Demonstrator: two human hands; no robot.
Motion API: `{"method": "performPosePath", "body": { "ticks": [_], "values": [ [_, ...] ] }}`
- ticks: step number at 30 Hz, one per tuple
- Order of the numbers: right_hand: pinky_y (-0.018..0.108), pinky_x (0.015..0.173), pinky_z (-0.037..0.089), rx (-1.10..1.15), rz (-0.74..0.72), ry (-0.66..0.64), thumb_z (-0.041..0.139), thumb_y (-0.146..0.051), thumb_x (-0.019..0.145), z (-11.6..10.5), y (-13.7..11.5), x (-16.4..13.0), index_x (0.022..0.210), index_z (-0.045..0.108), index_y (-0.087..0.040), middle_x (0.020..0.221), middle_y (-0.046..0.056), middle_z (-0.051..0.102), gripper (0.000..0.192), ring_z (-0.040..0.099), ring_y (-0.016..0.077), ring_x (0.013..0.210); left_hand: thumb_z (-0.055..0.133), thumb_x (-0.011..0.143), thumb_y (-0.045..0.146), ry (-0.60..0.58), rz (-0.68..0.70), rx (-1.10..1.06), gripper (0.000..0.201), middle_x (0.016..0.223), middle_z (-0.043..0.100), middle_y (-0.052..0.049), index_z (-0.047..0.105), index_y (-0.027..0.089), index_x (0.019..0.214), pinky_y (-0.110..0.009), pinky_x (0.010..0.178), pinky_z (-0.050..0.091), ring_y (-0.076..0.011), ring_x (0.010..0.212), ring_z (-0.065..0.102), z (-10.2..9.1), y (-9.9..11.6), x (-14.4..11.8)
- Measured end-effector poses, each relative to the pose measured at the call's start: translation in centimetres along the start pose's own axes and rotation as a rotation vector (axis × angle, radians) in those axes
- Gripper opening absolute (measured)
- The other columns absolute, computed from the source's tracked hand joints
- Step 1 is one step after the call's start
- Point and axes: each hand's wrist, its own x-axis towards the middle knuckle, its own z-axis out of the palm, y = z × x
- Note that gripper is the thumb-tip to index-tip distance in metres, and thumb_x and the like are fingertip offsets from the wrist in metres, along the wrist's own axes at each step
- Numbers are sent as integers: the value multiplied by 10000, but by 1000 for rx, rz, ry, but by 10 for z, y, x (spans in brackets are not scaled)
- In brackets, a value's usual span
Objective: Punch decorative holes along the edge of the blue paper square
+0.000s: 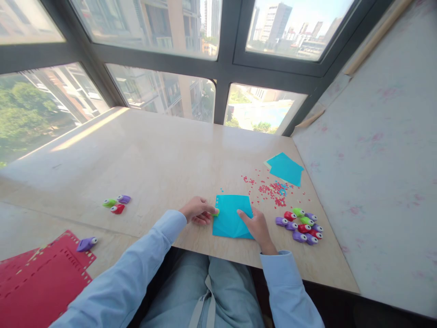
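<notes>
You've got a flat, slightly creased blue paper sheet (232, 216) between your grips, squarish, tiny holes along its upper left edge. Glossy plastic punches (305, 228) in purple, red and green bunch up just right of your right grip (256, 226), with red confetti (280, 201) scattered beyond it on the smooth, pale counter (170, 159). Your left grip (198, 210) pinches a small green punch (216, 212) at the sheet's edge; your right grip has the opposite side, thumb on top.
</notes>
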Motion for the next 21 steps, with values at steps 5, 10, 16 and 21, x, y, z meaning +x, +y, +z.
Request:
{"method": "performPosePath", "body": {
  "ticks": [5, 10, 16, 21],
  "values": [
    [327, 688, 452, -17, 9, 1, 555, -581, 812, 1, -3, -1, 814, 669, -148, 759, 75, 679, 448, 600, 230, 701, 857, 524, 306, 51, 70, -128, 527, 610, 633, -29, 365, 185, 669, -220, 467, 480, -185, 576, 655, 7, -7, 2],
    [303, 623, 421, -41, 4, 19, 555, -580, 803, 1, -4, -1, 730, 634, -158, 678, 56, 644, 435, 575, 213, 642, 831, 578, 234, 65, 107, -233, 500, 561, 607, -20, 342, 192, 674, -232, 482, 506, -202, 564, 663, 14, -13, 3],
    [300, 636, 431, -33, -12, 5, 554, -577, 815, 0, -3, -1, 766, 644, -156, 697, 52, 653, 433, 574, 202, 642, 767, 656, 181, 56, 115, -262, 424, 556, 604, -18, 344, 192, 685, -226, 463, 503, -211, 570, 671, 18, -14, 2],
    [309, 640, 427, -68, -1, 39, 557, -597, 798, 0, -3, -1, 762, 637, -144, 658, 50, 625, 461, 555, 200, 617, 758, 691, 230, 76, 133, -247, 420, 546, 588, -4, 340, 192, 681, -218, 441, 494, -204, 558, 667, 23, -17, 0]
  ]
}}
